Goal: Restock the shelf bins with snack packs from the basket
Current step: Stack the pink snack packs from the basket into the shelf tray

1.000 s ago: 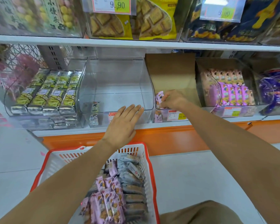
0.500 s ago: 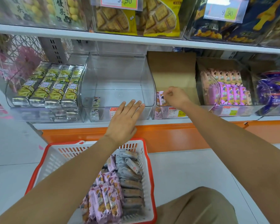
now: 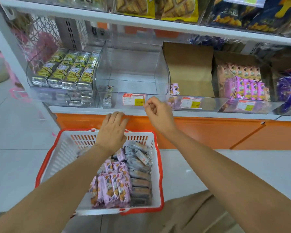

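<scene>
Two bare forearms reaching forward from the lower corners, the left from the lower left, the right from the lower right. Left hand (image 3: 112,130) palm down, fingers (image 3: 115,116) straight and held close together, pointing away from the body, wrist level, holding nothing. Right hand (image 3: 159,115) higher and just to the right of it, loosely curled, fingertips (image 3: 150,105) bent in toward the thumb, nothing visibly pinched between them. Hands close together but apart, not touching. Right wrist slightly cocked upward, back of the hand turned to the camera.
</scene>
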A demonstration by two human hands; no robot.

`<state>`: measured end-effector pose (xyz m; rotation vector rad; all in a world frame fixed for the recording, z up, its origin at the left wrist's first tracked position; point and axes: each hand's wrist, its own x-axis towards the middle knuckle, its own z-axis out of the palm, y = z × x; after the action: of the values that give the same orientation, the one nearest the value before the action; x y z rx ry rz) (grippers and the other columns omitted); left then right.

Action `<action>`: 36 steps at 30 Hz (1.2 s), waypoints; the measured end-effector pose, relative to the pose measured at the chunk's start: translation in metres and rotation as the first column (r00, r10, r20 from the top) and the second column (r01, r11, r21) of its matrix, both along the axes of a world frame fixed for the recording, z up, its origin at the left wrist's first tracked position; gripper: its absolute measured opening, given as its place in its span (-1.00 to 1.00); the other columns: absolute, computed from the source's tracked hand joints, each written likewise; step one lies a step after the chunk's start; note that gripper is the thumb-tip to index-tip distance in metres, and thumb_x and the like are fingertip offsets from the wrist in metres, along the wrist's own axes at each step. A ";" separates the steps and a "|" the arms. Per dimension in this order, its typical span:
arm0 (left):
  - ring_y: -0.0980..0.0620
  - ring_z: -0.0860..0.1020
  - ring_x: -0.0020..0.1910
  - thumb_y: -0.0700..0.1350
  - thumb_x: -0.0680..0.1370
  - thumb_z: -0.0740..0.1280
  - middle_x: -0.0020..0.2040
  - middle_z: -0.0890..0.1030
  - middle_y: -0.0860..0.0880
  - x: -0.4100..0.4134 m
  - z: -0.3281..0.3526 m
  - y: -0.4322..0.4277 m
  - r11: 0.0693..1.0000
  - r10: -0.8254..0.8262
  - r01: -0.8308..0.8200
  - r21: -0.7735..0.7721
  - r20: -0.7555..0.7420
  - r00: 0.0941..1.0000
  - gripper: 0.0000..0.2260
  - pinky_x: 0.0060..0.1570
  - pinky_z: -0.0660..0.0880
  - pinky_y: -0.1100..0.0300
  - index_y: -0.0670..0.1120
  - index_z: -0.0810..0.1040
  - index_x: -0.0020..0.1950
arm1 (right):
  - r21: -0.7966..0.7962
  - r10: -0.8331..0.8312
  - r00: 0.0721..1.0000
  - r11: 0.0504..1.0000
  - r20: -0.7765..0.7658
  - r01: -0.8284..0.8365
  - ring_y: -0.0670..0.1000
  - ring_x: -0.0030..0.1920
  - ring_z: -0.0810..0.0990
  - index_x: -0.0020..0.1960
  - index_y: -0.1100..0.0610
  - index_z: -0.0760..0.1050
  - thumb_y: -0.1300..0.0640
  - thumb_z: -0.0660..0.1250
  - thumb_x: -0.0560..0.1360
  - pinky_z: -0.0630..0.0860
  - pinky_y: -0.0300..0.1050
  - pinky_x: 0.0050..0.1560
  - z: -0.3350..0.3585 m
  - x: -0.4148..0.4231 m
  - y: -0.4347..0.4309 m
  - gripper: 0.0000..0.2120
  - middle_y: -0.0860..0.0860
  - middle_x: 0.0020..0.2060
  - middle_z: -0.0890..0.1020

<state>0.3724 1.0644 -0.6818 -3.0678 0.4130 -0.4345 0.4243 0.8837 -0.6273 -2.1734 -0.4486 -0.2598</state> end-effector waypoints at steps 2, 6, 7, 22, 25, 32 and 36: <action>-0.20 0.26 0.45 -0.09 0.45 0.40 0.45 0.34 -0.18 -0.011 -0.014 0.014 0.995 0.090 -0.082 0.053 -0.185 0.979 -0.39 0.47 0.12 -0.13 -0.11 0.31 0.47 | -0.035 0.034 0.998 0.999 -0.058 -0.036 -0.16 -0.43 0.40 -0.03 0.11 0.51 0.15 0.26 0.57 0.37 -0.11 -0.36 -0.025 -0.012 0.014 -0.93 -0.19 -0.44 0.42; -0.14 -0.12 0.59 0.08 0.64 0.17 0.61 -0.08 -0.12 -0.020 -0.039 0.041 0.965 0.220 -0.135 0.226 -0.414 0.883 -0.35 0.54 -0.17 -0.08 -0.05 -0.08 0.61 | -0.136 0.073 0.963 0.984 -0.258 -0.111 -0.04 -0.27 0.56 0.19 0.11 0.49 0.13 0.30 0.58 0.52 -0.03 -0.19 -0.076 -0.029 0.032 -0.80 -0.09 -0.22 0.59; -0.13 -0.15 0.59 0.08 0.65 0.14 0.61 -0.12 -0.13 -0.021 -0.046 0.047 0.963 0.230 -0.139 0.232 -0.435 0.870 -0.35 0.54 -0.17 -0.07 -0.06 -0.11 0.61 | -0.177 0.073 0.944 0.975 -0.321 -0.136 0.02 -0.21 0.58 0.25 0.09 0.45 0.12 0.29 0.58 0.54 0.01 -0.13 -0.088 -0.031 0.036 -0.75 0.00 -0.13 0.63; -0.14 -0.11 0.59 0.00 0.58 0.21 0.61 -0.02 -0.12 0.015 -0.123 0.095 0.969 0.249 -0.220 0.116 -0.444 0.861 -0.28 0.53 -0.15 -0.08 -0.05 -0.14 0.61 | -0.543 0.006 0.680 0.597 -0.733 -0.590 0.28 0.44 0.25 0.55 -0.19 0.06 -0.21 0.07 0.62 0.31 0.12 0.37 -0.196 -0.014 0.089 -0.48 0.21 0.50 0.12; -0.21 0.12 0.54 -0.12 0.44 0.37 0.52 0.27 -0.17 0.018 -0.136 0.101 0.976 0.218 -0.209 0.065 -0.372 0.902 -0.25 0.51 0.02 -0.16 -0.08 0.14 0.59 | -0.570 -0.034 0.655 0.528 -0.755 -0.630 0.30 0.46 0.21 0.51 -0.07 0.24 -0.25 0.06 0.61 0.30 0.14 0.37 -0.195 -0.007 0.100 -0.48 0.24 0.50 0.11; -0.21 0.08 0.56 -0.16 0.47 0.32 0.55 0.23 -0.16 0.017 -0.137 0.097 0.971 0.236 -0.227 0.070 -0.378 0.895 -0.27 0.51 0.01 -0.15 -0.07 0.09 0.60 | -0.563 0.044 0.769 0.655 -0.638 -0.504 0.20 0.07 0.53 0.23 0.06 0.37 -0.03 0.24 0.58 0.54 0.05 -0.03 -0.207 -0.006 0.097 -0.72 0.15 0.13 0.49; -0.17 -0.12 0.58 -0.09 0.56 0.23 0.61 0.01 -0.12 0.017 -0.134 0.094 0.968 0.249 -0.230 0.096 -0.412 0.876 -0.26 0.53 -0.15 -0.10 -0.04 -0.14 0.61 | -0.499 0.102 0.787 0.722 -0.609 -0.479 0.04 -0.14 0.52 0.15 0.01 0.36 0.06 0.20 0.61 0.47 -0.08 -0.25 -0.204 0.000 0.083 -0.87 0.03 -0.04 0.50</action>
<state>0.3894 1.1588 -0.8156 -3.0952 0.0350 0.2509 0.4247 0.9670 -0.8317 -2.6223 -0.6117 0.8173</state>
